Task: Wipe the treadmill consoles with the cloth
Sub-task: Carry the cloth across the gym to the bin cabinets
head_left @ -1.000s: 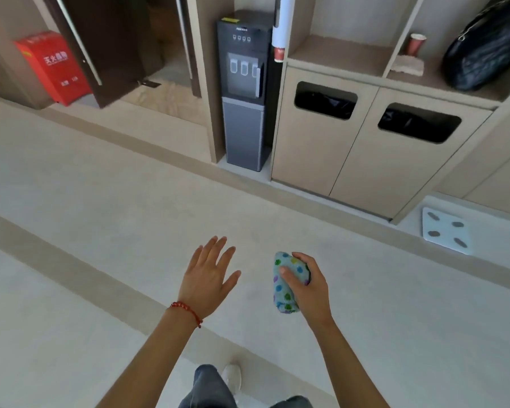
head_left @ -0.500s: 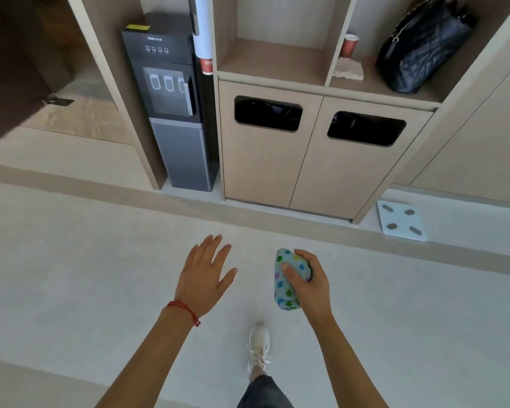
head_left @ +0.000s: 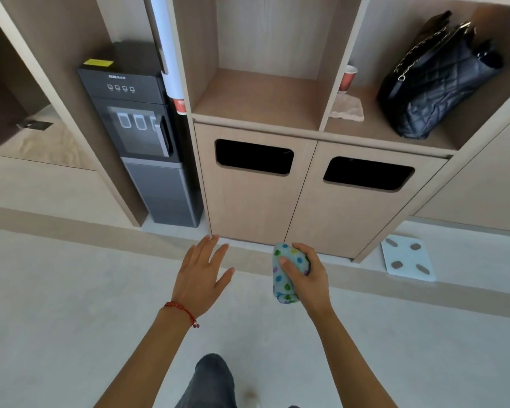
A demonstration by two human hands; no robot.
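While the left hand spreads, the right hand grips the cloth.

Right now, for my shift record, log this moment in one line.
left hand open, empty | right hand grips cloth | no treadmill console visible

Your arms are bare from the frame's lower edge up to both hands, with no sleeves showing. Your left hand has a thin red cord bracelet at the wrist, a small red bead dangling from it. Your right hand wears nothing. Below, a dark grey trouser leg shows.
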